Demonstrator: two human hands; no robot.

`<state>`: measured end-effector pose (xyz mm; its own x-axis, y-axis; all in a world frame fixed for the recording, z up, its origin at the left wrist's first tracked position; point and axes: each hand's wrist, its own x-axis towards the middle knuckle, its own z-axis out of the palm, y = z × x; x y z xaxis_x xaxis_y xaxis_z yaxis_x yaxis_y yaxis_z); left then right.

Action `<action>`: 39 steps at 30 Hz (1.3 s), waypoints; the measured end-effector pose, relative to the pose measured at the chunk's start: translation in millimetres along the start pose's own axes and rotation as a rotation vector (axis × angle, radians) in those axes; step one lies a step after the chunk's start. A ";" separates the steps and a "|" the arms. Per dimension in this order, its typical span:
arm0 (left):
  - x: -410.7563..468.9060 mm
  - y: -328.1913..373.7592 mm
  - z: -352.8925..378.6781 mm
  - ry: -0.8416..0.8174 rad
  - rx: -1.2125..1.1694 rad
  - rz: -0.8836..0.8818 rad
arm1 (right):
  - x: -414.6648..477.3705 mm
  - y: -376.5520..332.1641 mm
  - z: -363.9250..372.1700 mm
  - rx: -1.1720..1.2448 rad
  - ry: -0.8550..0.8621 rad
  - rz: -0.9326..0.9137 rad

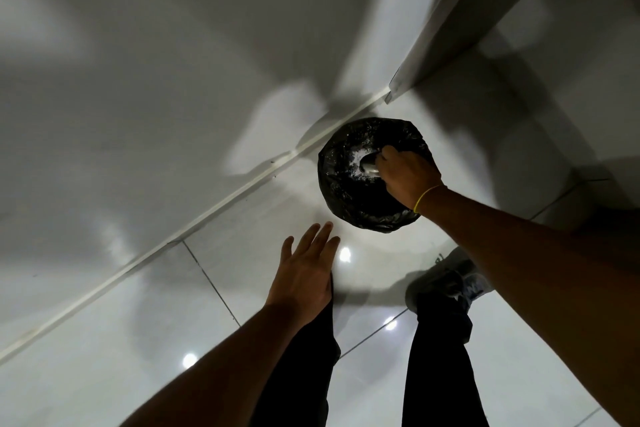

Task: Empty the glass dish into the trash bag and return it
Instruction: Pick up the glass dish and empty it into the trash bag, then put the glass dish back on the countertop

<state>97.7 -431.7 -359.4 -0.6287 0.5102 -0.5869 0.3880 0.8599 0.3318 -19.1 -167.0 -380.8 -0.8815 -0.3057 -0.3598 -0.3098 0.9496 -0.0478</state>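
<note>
A black trash bag [349, 194] lines a round bin on the floor by the wall, with white bits scattered inside. My right hand [407, 177], a yellow band at its wrist, is over the bag's mouth, shut on a small glass dish [369, 165] that is tipped into the bag; only part of the dish shows past my fingers. My left hand [304, 274] hovers open and flat in front of the bag, fingers apart, holding nothing and not touching the bag.
White glossy floor tiles [242, 340] meet a white wall along a baseboard [207, 211]. A grey door or cabinet edge [450, 28] stands at the upper right, close behind the bin. My legs in black trousers and a grey shoe [446, 281] are below.
</note>
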 end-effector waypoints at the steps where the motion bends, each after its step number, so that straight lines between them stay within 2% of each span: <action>1: 0.2 0.3 -1.2 0.003 0.008 0.000 | -1.0 -0.4 -0.3 0.025 -0.004 0.029; 5: -2.2 11.1 -11.6 0.024 0.021 0.006 | -6.6 1.2 -0.3 0.342 0.111 0.264; 7: -4.4 24.9 -22.4 0.019 0.025 0.033 | -7.3 3.2 -7.2 0.581 0.135 0.465; 10: -12.9 46.0 -40.3 0.022 0.001 0.073 | -15.6 -0.8 -25.2 1.210 0.073 0.955; 13: -22.1 63.7 -62.1 0.000 0.032 0.106 | -39.7 -5.5 -45.7 1.621 0.047 1.169; 16: -34.6 88.4 -97.2 -0.014 0.055 0.162 | -75.1 -5.3 -93.3 1.811 0.038 1.208; 19: -51.0 117.2 -141.3 0.000 0.108 0.229 | -115.4 -11.4 -142.3 1.908 0.023 1.163; 23: -71.4 156.8 -173.0 0.161 0.174 0.302 | -170.0 -21.2 -208.8 2.035 0.108 1.045; 27: -99.0 202.8 -227.9 0.174 0.162 0.333 | -235.8 -21.4 -289.0 2.134 0.281 0.886; 30: -103.3 233.7 -260.6 0.172 0.156 0.382 | -279.3 -14.9 -334.1 2.091 0.413 0.825; 35: -98.8 306.0 -320.2 0.195 0.270 0.484 | -342.8 27.7 -378.7 1.967 0.804 0.901; 39: -77.6 361.3 -351.7 0.236 0.298 0.510 | -383.9 84.4 -374.1 1.861 0.950 1.068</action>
<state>49.6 -153.9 65.8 -0.4337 0.8739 -0.2196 0.8275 0.4828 0.2868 159.8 4.5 101.9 -0.4793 0.7365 -0.4773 0.2494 -0.4071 -0.8786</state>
